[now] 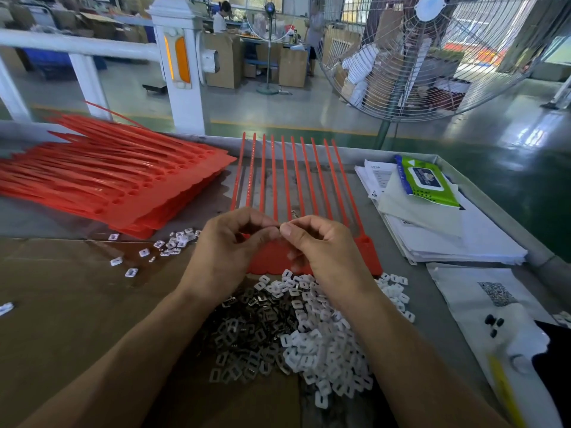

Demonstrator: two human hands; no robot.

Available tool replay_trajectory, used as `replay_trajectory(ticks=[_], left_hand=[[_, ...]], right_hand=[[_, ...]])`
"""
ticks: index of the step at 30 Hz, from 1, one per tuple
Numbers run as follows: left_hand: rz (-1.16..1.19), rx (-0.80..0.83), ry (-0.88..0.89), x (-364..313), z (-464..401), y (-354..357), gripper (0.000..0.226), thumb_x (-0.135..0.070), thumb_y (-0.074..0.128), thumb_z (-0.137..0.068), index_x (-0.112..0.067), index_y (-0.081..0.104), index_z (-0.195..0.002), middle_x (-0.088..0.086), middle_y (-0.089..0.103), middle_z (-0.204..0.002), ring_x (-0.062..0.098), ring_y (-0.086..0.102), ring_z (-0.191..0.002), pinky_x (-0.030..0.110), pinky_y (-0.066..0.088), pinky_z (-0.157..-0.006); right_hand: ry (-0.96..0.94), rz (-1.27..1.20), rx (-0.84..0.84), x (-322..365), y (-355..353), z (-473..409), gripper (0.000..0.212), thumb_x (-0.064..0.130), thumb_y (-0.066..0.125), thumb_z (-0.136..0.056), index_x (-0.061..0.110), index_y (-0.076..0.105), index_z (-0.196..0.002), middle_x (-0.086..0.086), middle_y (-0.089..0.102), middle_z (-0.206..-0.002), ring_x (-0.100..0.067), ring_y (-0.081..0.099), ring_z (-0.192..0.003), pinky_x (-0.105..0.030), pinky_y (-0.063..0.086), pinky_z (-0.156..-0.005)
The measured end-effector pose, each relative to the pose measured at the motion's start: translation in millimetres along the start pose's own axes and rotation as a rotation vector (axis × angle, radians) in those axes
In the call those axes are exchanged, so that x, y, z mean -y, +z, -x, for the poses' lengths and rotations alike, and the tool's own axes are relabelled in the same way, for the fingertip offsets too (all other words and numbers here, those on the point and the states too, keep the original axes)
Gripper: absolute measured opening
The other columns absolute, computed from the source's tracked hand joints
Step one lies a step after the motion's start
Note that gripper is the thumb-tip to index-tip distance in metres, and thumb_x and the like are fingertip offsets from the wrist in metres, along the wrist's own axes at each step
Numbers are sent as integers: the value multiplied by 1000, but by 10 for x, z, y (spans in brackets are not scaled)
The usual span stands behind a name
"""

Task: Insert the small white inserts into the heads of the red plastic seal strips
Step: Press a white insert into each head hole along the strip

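Left hand (pixel 230 242) and right hand (pixel 321 242) fingertips meeting, pinching something tiny, unidentifiable, above red seal strip sheet (pixel 290 180), white inserts (pixel 321 344) piled below.

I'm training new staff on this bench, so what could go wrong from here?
1. The left hand and right hand meet fingertip to fingertip above the red strip heads. Whatever they pinch is too small to see, so it may slip and drop.
2. White inserts and dark metal clips lie in one touching pile, so a wrong piece could be picked.
3. The forearms hang over that pile and could scatter it.
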State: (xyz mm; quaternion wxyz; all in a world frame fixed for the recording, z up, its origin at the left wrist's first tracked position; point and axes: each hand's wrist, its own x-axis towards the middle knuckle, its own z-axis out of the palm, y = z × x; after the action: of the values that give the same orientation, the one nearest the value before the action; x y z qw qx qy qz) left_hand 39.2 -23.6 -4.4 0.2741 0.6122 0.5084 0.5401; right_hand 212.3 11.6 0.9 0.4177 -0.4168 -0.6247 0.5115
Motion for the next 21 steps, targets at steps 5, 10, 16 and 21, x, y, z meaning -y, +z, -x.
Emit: replay_trajectory(ticks=[5, 10, 16, 21], left_hand=[[-58, 8, 44, -32, 17, 12, 17, -13, 75, -89, -29, 73, -96, -7, 72, -88, 11, 65, -79, 32, 53, -76], [-97, 10, 98, -48, 5, 4, 16, -9, 75, -88, -23, 74, -95, -8, 72, -88, 12, 65, -82, 30, 51, -76], [-233, 1, 163, 10, -4, -33, 20, -14, 75, -88, -31, 70, -95, -12, 69, -90, 13, 64, -85, 22, 48, -72], [-370, -21, 243, 11, -13, -47, 18, -18, 76, -87, -32, 70, -97, -17, 66, -93, 9, 63, -89, 19, 46, -75]], right_hand=[[52, 40, 53, 9, -10, -1, 16, 37, 64, -101, 26, 74, -95, 4, 66, -70, -9, 62, -63, -21, 54, -64], [81, 21, 107, 35, -17, -5, 18, 30, 58, -105, 21, 74, -99, 4, 70, -78, -10, 62, -68, -22, 54, -64], [59, 42, 73, 67, -19, 20, 17, 31, 62, -103, 21, 75, -97, 0, 71, -77, -13, 60, -63, -23, 53, -63], [32, 54, 33, 75, -9, 40, 10, 30, 69, -99, 23, 76, -97, 9, 70, -68, -5, 60, -56, -15, 49, -55]])
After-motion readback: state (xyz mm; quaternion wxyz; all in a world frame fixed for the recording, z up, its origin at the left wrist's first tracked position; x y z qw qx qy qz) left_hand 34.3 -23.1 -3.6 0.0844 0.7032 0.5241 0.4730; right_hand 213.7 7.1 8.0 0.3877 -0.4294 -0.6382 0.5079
